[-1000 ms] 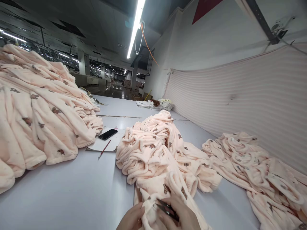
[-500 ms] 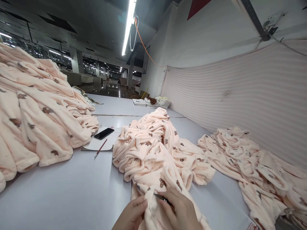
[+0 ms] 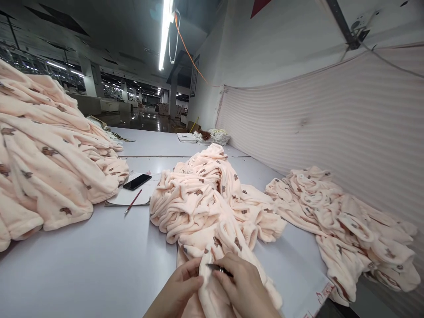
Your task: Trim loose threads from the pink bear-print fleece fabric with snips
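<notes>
A pale pink fleece garment with small brown bear prints lies bunched up before me, one part of it drawn toward my body. My left hand pinches a fold of this fleece between thumb and fingers. In my right hand is a small pair of dark thread snips, mostly covered by the fingers. Their pointed metal tip lies against the fold, close to my left fingertips. Whether the blades are parted I cannot tell.
A tall heap of the same fleece rises at the left, and another pile hangs over the table's right edge. Between them are a black phone, a red pencil and paper. Stacked papers stand by the striped cloth on the wall.
The view has swung a little to the right, so the piles and phone appear farther left. The tip of the snips has come across the fold, nearer to my left fingers.
</notes>
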A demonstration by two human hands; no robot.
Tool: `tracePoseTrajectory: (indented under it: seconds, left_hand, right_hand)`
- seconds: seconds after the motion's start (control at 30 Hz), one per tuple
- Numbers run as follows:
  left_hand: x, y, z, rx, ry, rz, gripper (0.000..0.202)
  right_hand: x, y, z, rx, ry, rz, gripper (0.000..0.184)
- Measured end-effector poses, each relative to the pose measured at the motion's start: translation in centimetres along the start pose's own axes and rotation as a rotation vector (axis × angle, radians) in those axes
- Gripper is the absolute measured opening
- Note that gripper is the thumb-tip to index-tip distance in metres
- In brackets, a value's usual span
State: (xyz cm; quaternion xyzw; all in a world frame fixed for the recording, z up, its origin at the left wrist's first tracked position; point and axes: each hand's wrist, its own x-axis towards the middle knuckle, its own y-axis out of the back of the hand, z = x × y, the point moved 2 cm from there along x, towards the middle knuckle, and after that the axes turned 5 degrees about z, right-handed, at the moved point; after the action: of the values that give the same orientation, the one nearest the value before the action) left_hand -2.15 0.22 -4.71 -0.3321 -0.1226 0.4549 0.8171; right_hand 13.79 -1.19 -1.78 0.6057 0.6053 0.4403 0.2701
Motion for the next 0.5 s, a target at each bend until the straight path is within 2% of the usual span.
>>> tracePoseTrajectory:
  seconds: [0.13,0.2,0.27,0.33,0.4,0.5]
  left_hand:
    - [0.8,0.4,-0.6,-0.008,0.027,0.009,0.038]
    - [1.9,0.7,-0.6,-0.012,0.005,0.068,0.036]
    - [3.4,1.0,-0.4,0.106,-0.114,0.142,0.037]
    - [5.1,1.1,-0.2,0.323,-0.263,0.177,0.037]
    - [6.7,1.2,-0.5,0.536,-0.371,0.171,0.039]
    - [8.7,1.5,-1.8,0.758,-0.456,0.141,0.042]
  right_hand:
    - [-0.5,0.4,1.6,0.158,-0.054,0.102,0.017]
    - [-1.1,1.3,2.9,0.257,-0.086,0.184,0.021]
    - [-2.2,2.3,4.5,0.357,-0.161,0.291,0.025]
    - [-3.7,3.1,6.2,0.432,-0.259,0.377,0.027]
    - [-5.6,3.1,7.6,0.481,-0.335,0.364,0.028]
    - [-8.0,1.6,8.6,0.447,-0.356,0.237,0.022]
